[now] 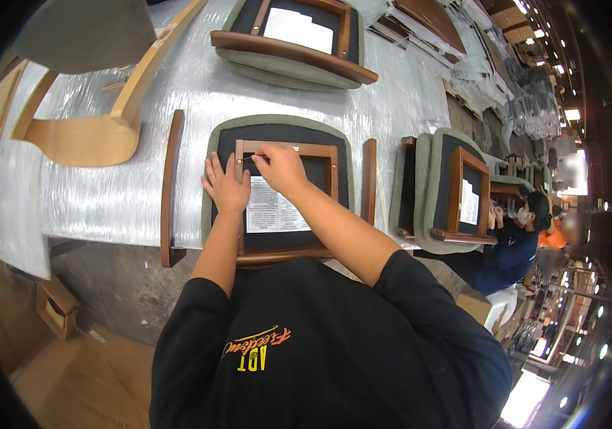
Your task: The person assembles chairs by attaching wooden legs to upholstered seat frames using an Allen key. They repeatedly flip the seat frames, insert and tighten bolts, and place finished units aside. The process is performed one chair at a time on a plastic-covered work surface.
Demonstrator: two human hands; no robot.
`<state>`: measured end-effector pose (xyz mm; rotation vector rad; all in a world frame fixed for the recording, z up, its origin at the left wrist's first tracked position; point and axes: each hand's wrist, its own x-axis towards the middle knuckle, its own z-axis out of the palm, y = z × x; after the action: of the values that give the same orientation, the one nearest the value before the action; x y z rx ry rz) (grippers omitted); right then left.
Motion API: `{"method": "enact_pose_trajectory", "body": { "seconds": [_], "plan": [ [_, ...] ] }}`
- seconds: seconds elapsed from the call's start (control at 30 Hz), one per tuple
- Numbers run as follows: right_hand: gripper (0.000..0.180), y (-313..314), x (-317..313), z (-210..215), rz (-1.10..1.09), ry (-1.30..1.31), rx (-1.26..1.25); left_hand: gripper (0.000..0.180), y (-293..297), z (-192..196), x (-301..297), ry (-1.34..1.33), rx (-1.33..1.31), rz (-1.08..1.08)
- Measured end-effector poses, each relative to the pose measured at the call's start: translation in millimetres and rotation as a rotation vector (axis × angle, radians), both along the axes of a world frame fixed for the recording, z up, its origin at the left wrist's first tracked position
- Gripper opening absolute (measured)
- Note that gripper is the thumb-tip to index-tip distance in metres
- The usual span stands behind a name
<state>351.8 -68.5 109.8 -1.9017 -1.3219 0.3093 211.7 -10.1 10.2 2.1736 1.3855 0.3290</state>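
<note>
A black T-shirt (313, 343) is filling the foreground; an upturned chair seat (284, 131) is lying just beyond. The left hand (227, 184) is resting spread over its left wooden rail (239, 149), gripping nothing visible; the right hand (281, 167) is pinching a slim tool (247, 158) crosswise to that rail's far end.

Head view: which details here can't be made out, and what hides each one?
In the head view:
- Thin dark piece: its near end is hidden by the right hand; too small to tell what it is.
- White label: its right part is covered by the right forearm.
- Far seat: cut off by the upper edge.
- Person in orange: mostly hidden behind the nearer co-worker, and blurred.
</note>
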Motion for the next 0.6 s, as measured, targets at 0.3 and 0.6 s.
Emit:
{"method": "enact_pose_trajectory", "body": {
  "seconds": [0.3, 0.6],
  "plan": [
    [0.016, 27.3, -12.2, 4.6, 0.078, -0.135, -0.092, 0.063, 0.1, -4.2, -2.0, -0.082, -0.009, 0.045],
    [0.014, 33.5, -21.1, 13.2, 0.125, -0.266, -0.175, 0.063, 2.4, -0.1, -2.9, -0.129, -0.039, 0.048]
  ]
}}
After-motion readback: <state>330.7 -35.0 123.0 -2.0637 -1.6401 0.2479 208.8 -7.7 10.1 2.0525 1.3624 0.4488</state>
